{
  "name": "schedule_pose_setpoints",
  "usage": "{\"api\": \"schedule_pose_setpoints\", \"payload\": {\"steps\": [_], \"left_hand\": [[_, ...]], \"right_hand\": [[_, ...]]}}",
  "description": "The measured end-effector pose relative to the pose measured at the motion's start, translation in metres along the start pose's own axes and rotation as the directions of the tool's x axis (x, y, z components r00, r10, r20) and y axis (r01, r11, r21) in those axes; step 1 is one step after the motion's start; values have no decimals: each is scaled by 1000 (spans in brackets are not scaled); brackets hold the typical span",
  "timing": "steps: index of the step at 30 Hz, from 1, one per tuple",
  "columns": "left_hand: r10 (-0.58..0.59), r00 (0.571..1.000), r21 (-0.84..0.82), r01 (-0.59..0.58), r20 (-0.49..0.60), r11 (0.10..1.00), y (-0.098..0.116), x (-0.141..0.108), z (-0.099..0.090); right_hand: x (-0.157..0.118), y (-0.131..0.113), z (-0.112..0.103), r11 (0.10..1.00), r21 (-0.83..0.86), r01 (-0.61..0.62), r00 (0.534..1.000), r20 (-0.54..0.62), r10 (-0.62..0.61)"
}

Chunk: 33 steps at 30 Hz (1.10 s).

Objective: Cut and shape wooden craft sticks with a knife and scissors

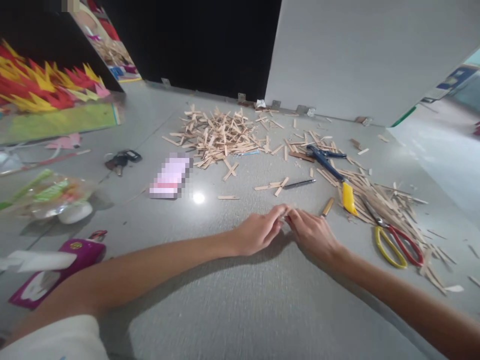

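Observation:
My left hand (258,232) and my right hand (311,232) meet at their fingertips over the grey surface (210,310). Both are closed in a pinch, and whatever lies between the fingers is too small and hidden to name. Just beyond them lie a few joined wooden sticks (270,186) and a dark pen (300,184). A short tan piece (328,206) is beside my right hand. Farther back spreads a large pile of crossed wooden sticks (225,132).
Right: a blue-handled tool (326,162) with a yellow end, scissors (390,240), loose sticks (397,205). Left: a phone (170,176), keys (122,161), a plastic bag (48,195), a purple packet (78,255). Upright panels (360,55) stand behind.

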<state>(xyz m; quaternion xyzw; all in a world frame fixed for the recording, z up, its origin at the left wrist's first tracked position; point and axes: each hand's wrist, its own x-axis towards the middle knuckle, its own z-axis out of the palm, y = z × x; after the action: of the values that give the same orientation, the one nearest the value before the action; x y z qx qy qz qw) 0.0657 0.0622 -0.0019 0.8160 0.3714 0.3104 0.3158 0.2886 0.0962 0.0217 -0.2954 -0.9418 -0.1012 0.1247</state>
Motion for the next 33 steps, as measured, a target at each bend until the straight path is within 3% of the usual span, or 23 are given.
{"api": "schedule_pose_setpoints", "payload": {"steps": [4, 8, 11, 15, 19, 22, 25, 27, 29, 31, 33], "left_hand": [[95, 995, -24, -96, -33, 995, 2, -3, -2], [109, 991, -90, -115, -75, 989, 2, -4, -1], [53, 992, -163, -72, -117, 984, 2, -2, -1], [-128, 966, -302, 55, -226, 952, 2, 1, -3], [-269, 943, -494, 140, -199, 858, 2, 5, -5], [-286, 945, -604, 136, -159, 785, 3, 6, -6], [-268, 956, -639, 130, -123, 758, 3, 6, -7], [-264, 957, -590, 144, -121, 794, 3, 5, -8], [-241, 963, -479, 156, -121, 864, 3, 2, -8], [-197, 974, -350, 148, -109, 925, 3, 0, -8], [-174, 981, -262, 147, -84, 954, 4, -2, -7]], "right_hand": [[0, -3, 12, 993, 96, 74, 971, -232, -50], [3, -4, 9, 986, 156, 64, 954, -299, -14], [4, -5, 4, 984, 178, 7, 957, -288, 45], [5, -12, -8, 977, 209, -48, 964, -246, 100], [6, -25, -37, 891, 415, -182, 956, -137, 259], [8, -33, -64, 657, 639, -401, 891, 105, 442], [11, -37, -81, 236, 787, -570, 770, 411, 488], [14, -37, -85, -67, 776, -628, 698, 599, 393], [15, -37, -84, -300, 683, -666, 646, 729, 227], [15, -37, -82, -444, 591, -673, 617, 780, 104], [14, -39, -79, -518, 546, -659, 602, 795, 73]]}}
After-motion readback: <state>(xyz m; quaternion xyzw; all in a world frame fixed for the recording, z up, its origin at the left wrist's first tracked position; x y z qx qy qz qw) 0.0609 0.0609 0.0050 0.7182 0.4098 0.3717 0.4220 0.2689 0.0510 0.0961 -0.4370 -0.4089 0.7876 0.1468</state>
